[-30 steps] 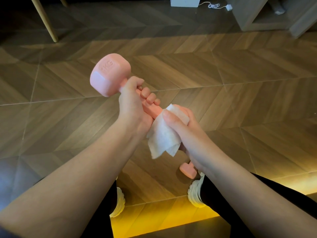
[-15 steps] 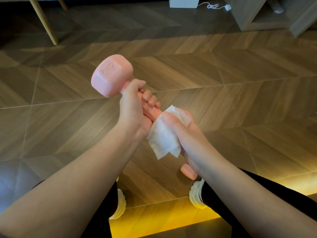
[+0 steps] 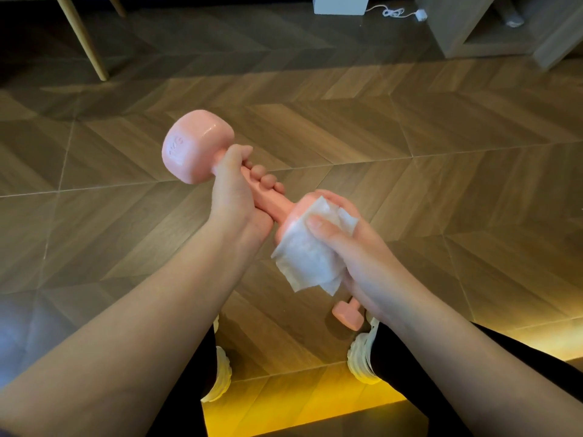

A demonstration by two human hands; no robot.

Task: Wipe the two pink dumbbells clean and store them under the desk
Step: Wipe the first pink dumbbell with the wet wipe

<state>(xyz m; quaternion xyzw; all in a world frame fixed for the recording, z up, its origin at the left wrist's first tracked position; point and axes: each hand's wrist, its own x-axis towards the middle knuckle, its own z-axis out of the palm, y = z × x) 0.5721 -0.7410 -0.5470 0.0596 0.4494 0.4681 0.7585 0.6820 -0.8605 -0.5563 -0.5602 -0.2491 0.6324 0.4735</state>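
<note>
My left hand (image 3: 235,187) grips the handle of a pink dumbbell (image 3: 197,146), held in the air and tilted, its far head up to the left. My right hand (image 3: 350,244) holds a white wipe (image 3: 307,253) wrapped over the dumbbell's near head, fingers curled round it. A second pink dumbbell (image 3: 347,313) lies on the wooden floor below my right wrist, mostly hidden by the hand.
Wooden herringbone floor (image 3: 441,152) all around. A slanted wooden furniture leg (image 3: 82,36) stands at the far left, a white box (image 3: 340,4) with a cable at the back, and a grey shelf unit (image 3: 492,29) at the far right. My white shoes (image 3: 362,361) are below.
My right hand slid the wipe down from the handle onto the near head. The dumbbell turned a little, and the far head now shows a wet sheen.
</note>
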